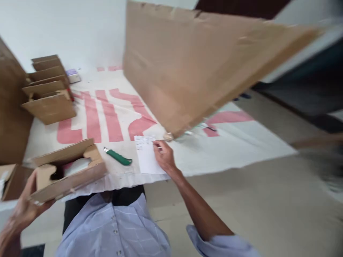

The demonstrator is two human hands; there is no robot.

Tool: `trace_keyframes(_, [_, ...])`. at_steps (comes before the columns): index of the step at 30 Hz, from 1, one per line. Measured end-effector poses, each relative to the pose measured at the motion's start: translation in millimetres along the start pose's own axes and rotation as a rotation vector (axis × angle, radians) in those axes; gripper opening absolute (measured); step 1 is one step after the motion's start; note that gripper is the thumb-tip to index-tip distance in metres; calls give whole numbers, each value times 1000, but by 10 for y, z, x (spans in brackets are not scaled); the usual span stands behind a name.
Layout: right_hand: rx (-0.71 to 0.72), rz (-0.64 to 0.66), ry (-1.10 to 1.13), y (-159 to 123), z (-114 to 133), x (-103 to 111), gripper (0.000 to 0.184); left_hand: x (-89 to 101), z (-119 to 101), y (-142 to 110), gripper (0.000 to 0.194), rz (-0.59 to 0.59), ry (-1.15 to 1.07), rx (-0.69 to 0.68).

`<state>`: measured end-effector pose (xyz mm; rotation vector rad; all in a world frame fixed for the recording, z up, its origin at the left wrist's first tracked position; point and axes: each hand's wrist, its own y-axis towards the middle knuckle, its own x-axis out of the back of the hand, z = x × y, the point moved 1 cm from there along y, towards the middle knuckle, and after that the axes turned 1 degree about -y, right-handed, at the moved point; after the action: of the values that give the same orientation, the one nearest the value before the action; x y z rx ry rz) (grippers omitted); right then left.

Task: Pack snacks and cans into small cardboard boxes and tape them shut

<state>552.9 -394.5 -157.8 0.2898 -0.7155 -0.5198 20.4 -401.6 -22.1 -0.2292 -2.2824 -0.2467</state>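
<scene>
My left hand (23,210) is at the lower left and grips a small open cardboard box (66,171) from below; something white lies inside it. My right hand (164,155) reaches forward onto a white paper sheet (146,159) that lies on a white banner with red letters (107,117). Its fingers are bent together on the upper part of the sheet. A large brown cardboard sheet (193,64) hangs tilted and blurred above the banner, with its lower corner just beyond my right hand. Who holds it is not visible.
A green utility knife (118,157) lies on the banner between the box and the paper. Folded cardboard pieces (48,89) are stacked at the back left, with a small pale packet (73,75) behind them. A tall brown board (9,107) stands at the far left. Bare floor (254,200) lies to the right.
</scene>
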Motion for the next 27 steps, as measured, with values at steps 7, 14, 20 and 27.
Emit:
trace_keyframes(7, [299, -42, 94, 12, 828, 51, 13, -30, 114, -189, 105, 45, -72, 16])
trace_keyframes(14, [551, 143, 158, 36, 1918, 112, 16, -100, 69, -290, 103, 87, -191, -77])
trace_keyframes(20, [706, 652, 248, 49, 2555, -148, 28, -252, 53, -262, 106, 117, -266, -149])
trace_keyframes(27, [720, 1094, -292, 120, 2462, -840, 24, -424, 35, -201, 113, 138, -334, -148])
